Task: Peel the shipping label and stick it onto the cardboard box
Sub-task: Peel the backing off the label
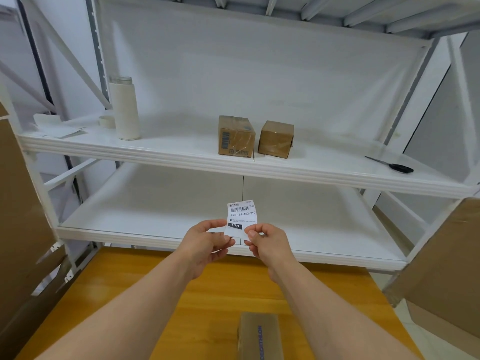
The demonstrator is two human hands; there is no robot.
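A white shipping label (241,215) with a barcode and black print stands upright in front of me, above the far end of the yellow wooden table (202,294). My left hand (207,242) pinches its lower left corner. My right hand (265,241) pinches its lower right corner. Whether the backing has come away, I cannot tell. A narrow cardboard box (259,336) with blue lettering lies on the table close to me, between my forearms. Two small taped cardboard boxes (235,135) (276,139) sit side by side on the middle shelf.
A white metal shelf rack (155,154) stands behind the table. On its middle shelf are a white bottle (124,110), a tape roll (107,121), loose white papers (58,127) and black scissors (394,166). Large brown cartons (18,203) (446,261) stand at both sides.
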